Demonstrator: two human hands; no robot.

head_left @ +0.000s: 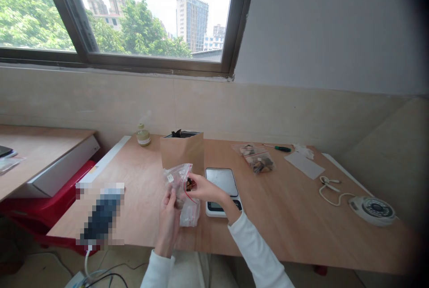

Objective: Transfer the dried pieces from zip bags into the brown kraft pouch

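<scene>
A pale wooden desk [295,216] is stretching out under a wide window, its surface smooth and matte. Nearest, the left hand [169,223] is gripping the side of a clear, crinkly plastic bag [182,189] held just above the desk edge, fingers closed on the film. The right hand [204,188] is pinching at the bag's mouth, fingertips clasped on something small and dark there; what it is cannot be told. Working it well probably means keeping the mouth taut and steady with the left hand. Just beyond, a flat white scale [223,189] is lying beside the bag, a stiff brown paper bag [182,150] is standing upright behind, and two filled clear pouches [256,157] are resting farther right.
</scene>
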